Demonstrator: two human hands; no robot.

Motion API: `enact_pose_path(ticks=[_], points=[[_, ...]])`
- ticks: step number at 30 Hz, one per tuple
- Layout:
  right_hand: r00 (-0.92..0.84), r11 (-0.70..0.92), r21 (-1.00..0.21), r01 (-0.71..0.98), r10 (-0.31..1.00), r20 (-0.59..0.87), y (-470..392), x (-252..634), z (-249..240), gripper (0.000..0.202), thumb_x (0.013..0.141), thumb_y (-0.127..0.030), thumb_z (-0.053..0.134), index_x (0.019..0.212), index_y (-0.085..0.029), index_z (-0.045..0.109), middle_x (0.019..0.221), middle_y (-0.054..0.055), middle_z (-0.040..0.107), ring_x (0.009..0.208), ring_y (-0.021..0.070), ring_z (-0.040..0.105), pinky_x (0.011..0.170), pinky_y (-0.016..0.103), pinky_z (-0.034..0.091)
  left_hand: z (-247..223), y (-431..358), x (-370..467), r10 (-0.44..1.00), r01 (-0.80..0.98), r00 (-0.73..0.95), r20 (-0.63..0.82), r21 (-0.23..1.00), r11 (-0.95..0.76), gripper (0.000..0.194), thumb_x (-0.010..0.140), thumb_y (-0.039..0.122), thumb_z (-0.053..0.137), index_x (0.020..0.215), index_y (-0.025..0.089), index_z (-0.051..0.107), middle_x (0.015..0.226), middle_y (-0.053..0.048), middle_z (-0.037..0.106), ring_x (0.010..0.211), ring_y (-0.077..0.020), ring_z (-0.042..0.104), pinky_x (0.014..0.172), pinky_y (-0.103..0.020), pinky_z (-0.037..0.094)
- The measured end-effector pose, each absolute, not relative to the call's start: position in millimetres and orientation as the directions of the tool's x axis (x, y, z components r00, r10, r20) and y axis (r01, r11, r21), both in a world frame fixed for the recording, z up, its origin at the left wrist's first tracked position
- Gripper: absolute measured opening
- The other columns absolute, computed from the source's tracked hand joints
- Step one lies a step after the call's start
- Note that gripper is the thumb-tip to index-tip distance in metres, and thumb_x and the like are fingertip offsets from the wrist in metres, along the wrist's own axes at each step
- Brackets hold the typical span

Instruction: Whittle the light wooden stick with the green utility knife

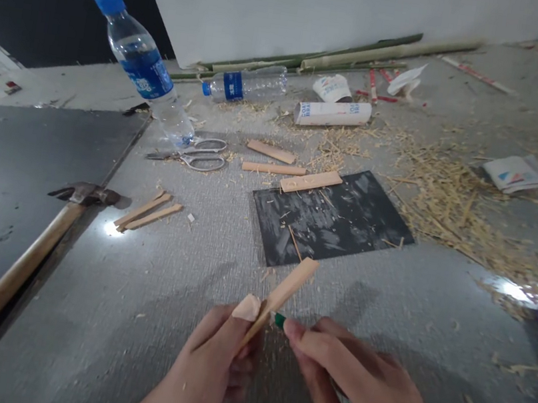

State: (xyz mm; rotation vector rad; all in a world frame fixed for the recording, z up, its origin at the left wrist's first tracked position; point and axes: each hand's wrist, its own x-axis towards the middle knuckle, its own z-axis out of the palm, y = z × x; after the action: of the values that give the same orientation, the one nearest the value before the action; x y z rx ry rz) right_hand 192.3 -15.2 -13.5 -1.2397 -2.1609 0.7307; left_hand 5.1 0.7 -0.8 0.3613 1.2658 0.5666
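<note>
One strip (pixel 289 288) is gripped in the closed left hand (pixel 219 349); the right hand (pixel 350 368) pinches a green tool (pixel 280 321) at the strip's edge.

My wooden strip (pixel 293 286) is pale tan, and my small tool (pixel 279 320) shows green. Whitish-grey smears streak the black board (pixel 334 223). The claw hammer (pixel 35 259) has a honey-brown handle; both plastic bottles (pixel 144 68) have blue caps and white-lettered blue labels.

A clear plastic bottle with a blue cap (pixel 144 68) stands beside silver metal scissors (pixel 187 156), and a wooden-handled claw hammer (pixel 28 258) lies to their left.
</note>
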Motion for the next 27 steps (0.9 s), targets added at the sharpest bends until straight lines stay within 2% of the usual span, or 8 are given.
enact_pose_path(ticks=[3,7,10,13,16,20,23,27], points=[[-0.433,0.449,-0.647,0.616,0.879,0.198,-15.0,190.8,-13.7,0.027,0.104,-0.017,0.042,0.123,-0.029,0.057,0.090,0.000,0.073,0.062,0.0144,0.072,0.052,0.024,0.055,0.8,3.1,5.5,0.568,-0.200,0.178,-0.804,0.535,0.821,0.073,0.059,0.086,0.071,0.056,0.021,0.037,0.045,0.010,0.029,0.040,-0.0030,0.020,0.040,-0.020,0.012],[-0.444,0.454,-0.636,0.624,0.876,0.189,-12.5,190.5,-20.7,0.030,0.103,-0.016,0.044,0.127,-0.030,0.056,0.093,0.000,0.073,0.069,0.0156,0.075,0.053,0.025,0.055,-4.2,4.8,5.0,0.544,-0.219,0.194,-0.816,0.504,0.835,0.073,0.058,0.086,0.070,0.056,0.022,0.036,0.044,0.011,0.028,0.038,-0.0019,0.016,0.038,-0.019,0.011],[-0.436,0.463,-0.571,0.678,0.878,0.195,-6.5,195.7,-24.7,0.033,0.102,-0.015,0.041,0.128,-0.029,0.056,0.096,0.001,0.074,0.066,0.0161,0.074,0.053,0.026,0.054,-7.2,1.1,5.9,0.530,-0.241,0.181,-0.829,0.485,0.841,0.072,0.058,0.085,0.071,0.057,0.022,0.036,0.044,0.012,0.028,0.037,-0.0017,0.015,0.037,-0.018,0.010],[-0.298,0.355,-0.525,0.774,0.935,0.192,3.3,204.5,-21.3,0.024,0.104,-0.019,0.041,0.116,-0.026,0.060,0.093,0.002,0.075,0.062,0.0160,0.073,0.052,0.027,0.052,-6.7,-5.9,7.1,0.499,-0.226,0.245,-0.831,0.452,0.863,0.072,0.059,0.086,0.070,0.055,0.022,0.037,0.041,0.011,0.027,0.034,-0.0019,0.015,0.034,-0.018,0.009],[-0.175,0.271,-0.536,0.799,0.959,0.223,9.8,209.2,-11.9,0.016,0.105,-0.024,0.045,0.103,-0.026,0.060,0.091,0.002,0.075,0.067,0.0162,0.074,0.054,0.025,0.052,-4.4,-8.8,7.3,0.493,-0.238,0.299,-0.817,0.436,0.868,0.073,0.056,0.086,0.071,0.052,0.022,0.036,0.038,0.012,0.023,0.033,-0.0017,0.015,0.032,-0.017,0.009],[-0.083,0.273,-0.558,0.784,0.936,0.342,4.8,204.6,-1.7,0.010,0.103,-0.025,0.052,0.107,-0.026,0.061,0.094,0.002,0.077,0.068,0.0148,0.074,0.060,0.022,0.054,-0.7,-2.3,7.8,0.554,-0.273,0.319,-0.769,0.485,0.831,0.075,0.056,0.086,0.071,0.047,0.022,0.034,0.039,0.011,0.022,0.032,-0.0003,0.012,0.031,-0.017,0.006],[-0.200,0.361,-0.602,0.712,0.927,0.319,-4.3,197.8,-2.1,0.012,0.104,-0.027,0.050,0.111,-0.028,0.061,0.087,0.001,0.076,0.064,0.0144,0.073,0.055,0.021,0.054,2.4,2.3,8.9,0.575,-0.279,0.275,-0.770,0.508,0.815,0.076,0.054,0.087,0.072,0.048,0.022,0.034,0.039,0.012,0.023,0.032,0.0002,0.013,0.032,-0.017,0.008],[-0.378,0.465,-0.610,0.641,0.884,0.277,-14.7,189.2,-8.4,0.017,0.107,-0.027,0.046,0.111,-0.028,0.062,0.081,-0.001,0.074,0.061,0.0129,0.074,0.052,0.019,0.054,3.0,2.0,8.7,0.531,-0.256,0.227,-0.816,0.476,0.841,0.078,0.048,0.089,0.073,0.053,0.021,0.035,0.040,0.012,0.026,0.035,0.0003,0.015,0.035,-0.016,0.011]])
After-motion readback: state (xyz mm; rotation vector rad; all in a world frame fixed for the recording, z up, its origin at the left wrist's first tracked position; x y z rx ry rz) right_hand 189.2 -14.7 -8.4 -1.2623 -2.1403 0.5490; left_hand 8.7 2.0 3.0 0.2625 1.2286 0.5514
